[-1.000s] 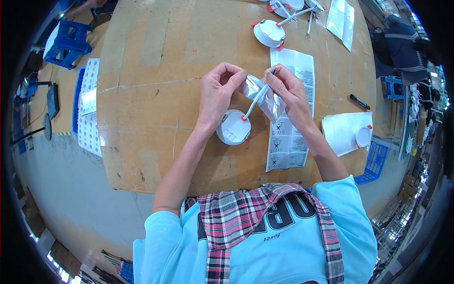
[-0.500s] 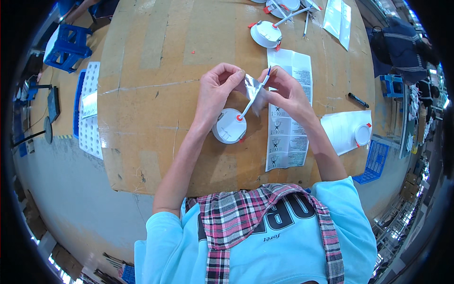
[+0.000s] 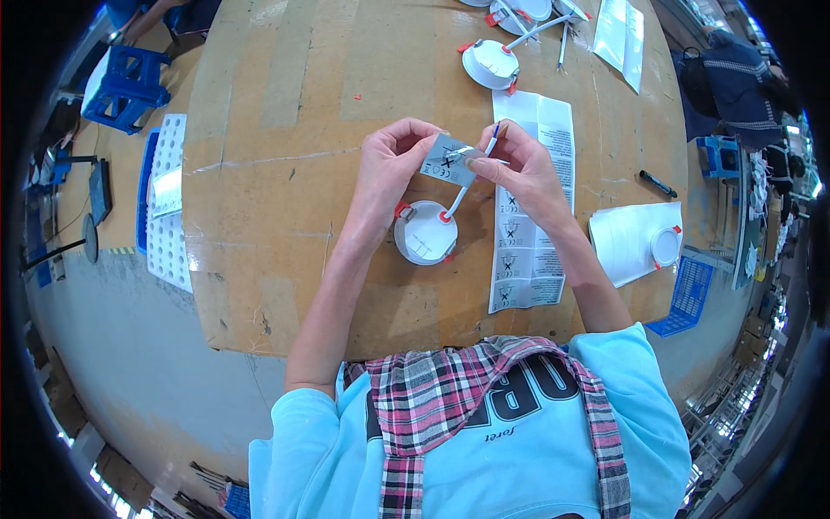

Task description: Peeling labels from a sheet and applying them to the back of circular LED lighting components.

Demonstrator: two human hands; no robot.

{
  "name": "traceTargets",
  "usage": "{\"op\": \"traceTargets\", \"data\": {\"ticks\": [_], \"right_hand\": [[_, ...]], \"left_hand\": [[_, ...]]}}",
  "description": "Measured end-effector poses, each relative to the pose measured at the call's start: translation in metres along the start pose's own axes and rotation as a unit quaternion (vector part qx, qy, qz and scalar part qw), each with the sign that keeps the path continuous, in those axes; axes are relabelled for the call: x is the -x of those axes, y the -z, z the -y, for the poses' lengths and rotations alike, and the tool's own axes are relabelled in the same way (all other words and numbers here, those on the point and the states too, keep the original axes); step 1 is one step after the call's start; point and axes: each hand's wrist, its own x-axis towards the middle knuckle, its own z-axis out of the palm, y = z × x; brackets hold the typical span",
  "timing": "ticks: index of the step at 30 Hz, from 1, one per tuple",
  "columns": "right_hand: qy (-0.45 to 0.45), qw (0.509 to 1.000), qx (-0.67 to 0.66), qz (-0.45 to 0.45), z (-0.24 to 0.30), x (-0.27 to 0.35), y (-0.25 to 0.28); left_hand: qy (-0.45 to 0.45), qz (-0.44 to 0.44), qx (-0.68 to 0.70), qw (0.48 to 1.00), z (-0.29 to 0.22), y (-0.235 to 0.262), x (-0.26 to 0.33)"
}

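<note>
A silver label (image 3: 450, 161) with dark printing is stretched between my two hands, lying across the white cable (image 3: 459, 201) of a round white downlight (image 3: 426, 233). My left hand (image 3: 391, 169) pinches the label's left edge. At its right edge, my right hand (image 3: 529, 177) has thumb and fingers closed on label and cable, with blue and brown wire ends poking out above the fingers. The downlight rests on the table face down, its red clips at the sides. Under my right hand lies a long printed label sheet (image 3: 529, 268).
More white downlights (image 3: 490, 65) with cables lie at the far side, near a silver-white sheet (image 3: 620, 43). To the right are a black marker (image 3: 658, 183), white sheets (image 3: 616, 246) and a small round white lamp (image 3: 666, 246). A blue basket (image 3: 687, 298) stands beyond the table's right edge.
The silver label has gone from bent and angled around the cable to flattened, its printed face turned up. My hands and the downlight have shifted only slightly.
</note>
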Motion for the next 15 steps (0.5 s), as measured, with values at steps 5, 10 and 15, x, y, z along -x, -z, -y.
{"op": "traceTargets", "data": {"ticks": [5,10,15], "right_hand": [[0.003,1.000,0.007,-0.001,0.0021,-0.0011,-0.0004],[0.016,1.000,0.019,0.002,0.0051,-0.0023,0.0002],[0.006,0.999,0.042,0.008,0.0060,-0.0043,0.0012]], "left_hand": [[0.005,0.006,-0.010,1.000,-0.0041,0.0018,0.0003],[0.015,0.011,-0.018,1.000,-0.0065,0.0059,0.0005],[0.022,0.008,-0.038,0.999,-0.0059,0.0094,-0.0010]]}}
